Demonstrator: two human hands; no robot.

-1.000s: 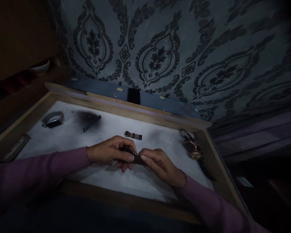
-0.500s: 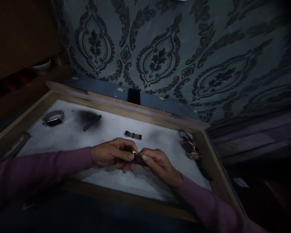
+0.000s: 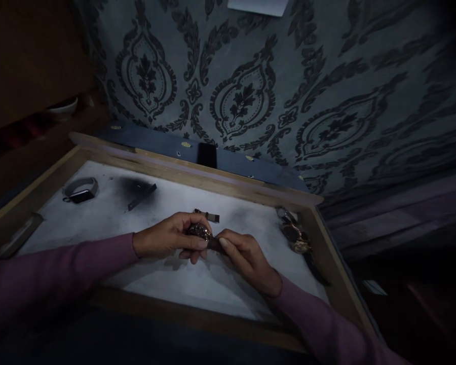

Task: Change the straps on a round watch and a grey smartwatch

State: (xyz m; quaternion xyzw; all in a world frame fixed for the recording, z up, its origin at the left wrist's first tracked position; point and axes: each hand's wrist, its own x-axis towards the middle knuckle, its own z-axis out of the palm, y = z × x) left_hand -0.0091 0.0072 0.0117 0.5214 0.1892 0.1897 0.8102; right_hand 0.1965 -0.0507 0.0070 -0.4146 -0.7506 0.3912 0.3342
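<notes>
My left hand (image 3: 171, 234) is closed around a wristwatch case (image 3: 200, 231), thumb in front and fingers behind; its dial faces up toward me. Between the thumb and fingers of my right hand (image 3: 249, 257) is a dark brown watch strap (image 3: 216, 244), which meets the right end of the case. Whether the strap is fastened to the case cannot be made out. Just behind my left fingers lies a short strap piece with a buckle (image 3: 212, 217), partly hidden. Both hands are above the white floor of a shallow wooden tray (image 3: 197, 172).
A smartwatch with a grey band (image 3: 82, 192) and a dark flat strip (image 3: 142, 196) lie at the left. Several watches (image 3: 294, 235) are grouped by the right wall. A long object (image 3: 21, 237) rests by the left wall. A black phone (image 3: 207, 155) stands behind the tray.
My left hand has shifted slightly left and turned, so more of the watch dial shows. My view has tilted up a little. Both hands keep their hold.
</notes>
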